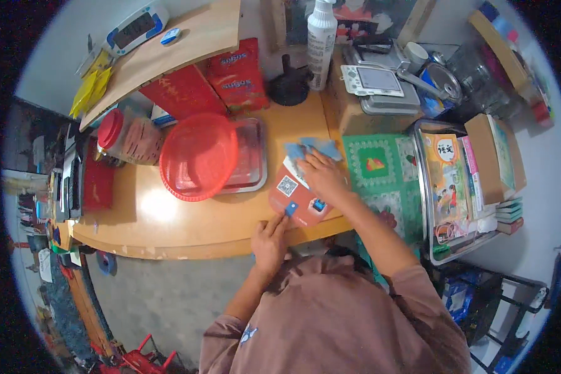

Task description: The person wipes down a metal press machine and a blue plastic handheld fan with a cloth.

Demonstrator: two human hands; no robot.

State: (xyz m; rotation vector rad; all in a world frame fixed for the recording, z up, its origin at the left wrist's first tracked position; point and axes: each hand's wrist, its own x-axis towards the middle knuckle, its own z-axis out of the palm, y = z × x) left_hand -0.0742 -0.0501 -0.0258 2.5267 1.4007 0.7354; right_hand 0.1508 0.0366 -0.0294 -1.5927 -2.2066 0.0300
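An orange-brown printed sheet (279, 201) with a square black-and-white code lies near the front edge of the yellow wooden table (168, 230). Over its far end my right hand (321, 177) presses down on a crumpled blue cloth (330, 148), which sticks out past the fingers on both sides. My left hand (270, 243) is at the sheet's near edge, fingers curled, with fingertips against it beside a small blue patch. The thumb's grip under the edge cannot be made out.
Left of the sheet, a red plastic basket (199, 159) rests partly on a clear lidded tray (255, 156). A red-lidded jar (131, 137) stands farther left. At the back is a white spray bottle (321, 47). A metal tray (427, 206) of books is on the right, beside green patterned cloth (389, 153).
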